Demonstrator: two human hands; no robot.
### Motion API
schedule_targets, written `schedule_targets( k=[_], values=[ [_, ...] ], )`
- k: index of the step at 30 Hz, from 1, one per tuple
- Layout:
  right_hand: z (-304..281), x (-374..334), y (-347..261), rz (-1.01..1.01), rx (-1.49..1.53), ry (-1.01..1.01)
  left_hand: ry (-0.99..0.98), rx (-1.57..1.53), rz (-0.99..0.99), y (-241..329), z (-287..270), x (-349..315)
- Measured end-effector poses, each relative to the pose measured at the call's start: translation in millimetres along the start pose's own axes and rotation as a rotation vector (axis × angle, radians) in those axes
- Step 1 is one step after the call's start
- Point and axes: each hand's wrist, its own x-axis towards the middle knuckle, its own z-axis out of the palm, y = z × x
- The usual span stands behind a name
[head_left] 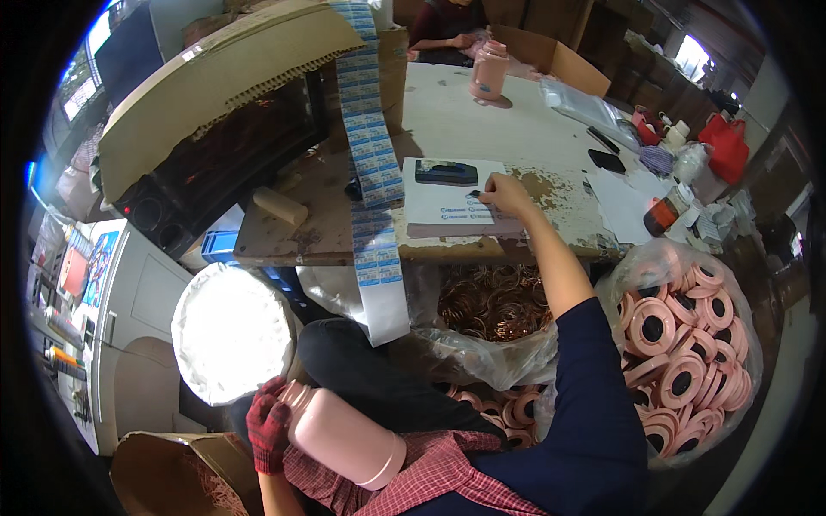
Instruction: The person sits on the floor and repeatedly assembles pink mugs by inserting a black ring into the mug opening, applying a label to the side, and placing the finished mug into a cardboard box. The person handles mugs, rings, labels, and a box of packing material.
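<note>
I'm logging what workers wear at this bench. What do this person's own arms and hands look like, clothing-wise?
The left hand wears a knitted glove in a red and dark check pattern, and the forearm below it is bare. The right hand is bare, with no glove, and so is its forearm. The right upper arm is covered by a dark navy sleeve that ends near the elbow. No watch or jewellery can be seen.

bag of pink rings | copper rings | label strip
</note>
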Motion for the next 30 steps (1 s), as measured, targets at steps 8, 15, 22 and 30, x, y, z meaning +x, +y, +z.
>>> schedule_targets(
  k=[8,15,22,30],
  values=[
    [-34.3,-13.9,23.8,0.224,0.070,-0.165,0.034,-0.016,-0.044,-28.5,-11.2,-8.1],
    [-29.5,-8.5,-22.4,0.280,-0.347,-0.121,0.179,-0.041,-0.220,-26.9,-3.5,-17.0],
    [22.7,-134.9,-189.3,-0.085,1.029,-0.192,0.495,-0.394,-0.072,-31.0,18.7,-68.1],
    [122.5,-293.3,-306.1,-0.129,1.195,-0.732,0.521,-0.047,-0.006,-27.6,56.3,-81.4]
  ],
)
